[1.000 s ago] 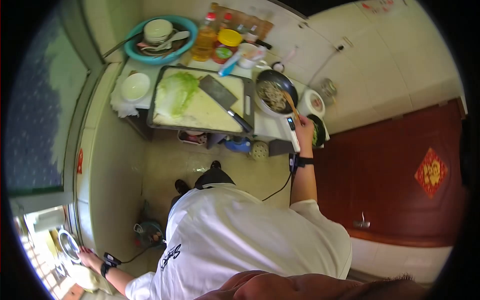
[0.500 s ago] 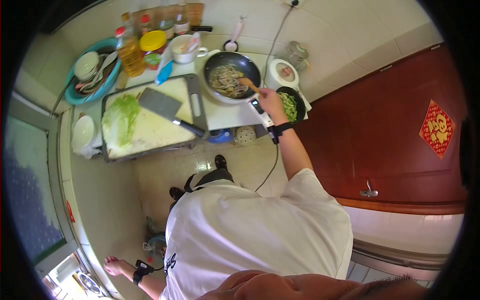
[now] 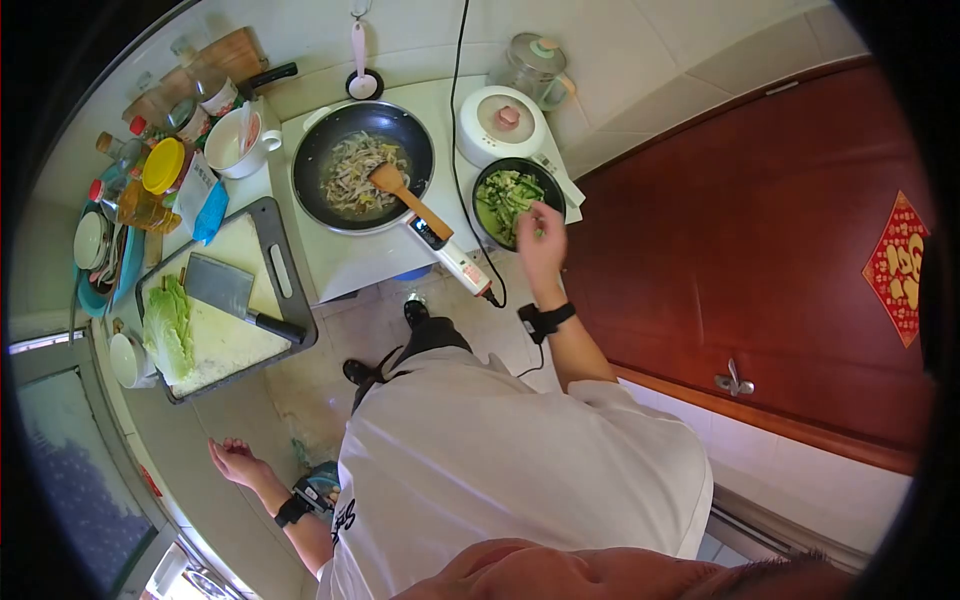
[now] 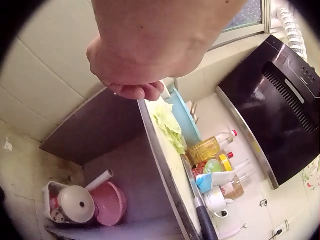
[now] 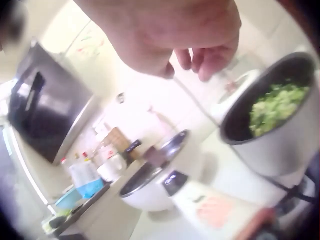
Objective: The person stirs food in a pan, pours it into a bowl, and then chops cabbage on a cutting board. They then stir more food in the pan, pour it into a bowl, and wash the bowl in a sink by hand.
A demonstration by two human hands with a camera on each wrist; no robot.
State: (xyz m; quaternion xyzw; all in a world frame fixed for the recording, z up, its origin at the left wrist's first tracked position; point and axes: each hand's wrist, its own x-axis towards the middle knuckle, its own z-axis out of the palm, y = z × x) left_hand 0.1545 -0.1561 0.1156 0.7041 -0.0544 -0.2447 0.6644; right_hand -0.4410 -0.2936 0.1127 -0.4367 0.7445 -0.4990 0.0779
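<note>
Right of centre, the right hand (image 3: 541, 250) is at the pot (image 3: 553, 190) of greens (image 3: 503, 198), fingers loosely bent, gripping nothing I see. The left hand (image 3: 240, 463) hangs slack, lower left. 1 cord (image 3: 455, 120) separates pot from pan (image 3: 316, 155), upper middle, where the spatula (image 3: 412, 200) leans.

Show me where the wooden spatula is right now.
In the head view, the wooden spatula rests in the pan, left of the smaller pot of chopped greens.
</note>
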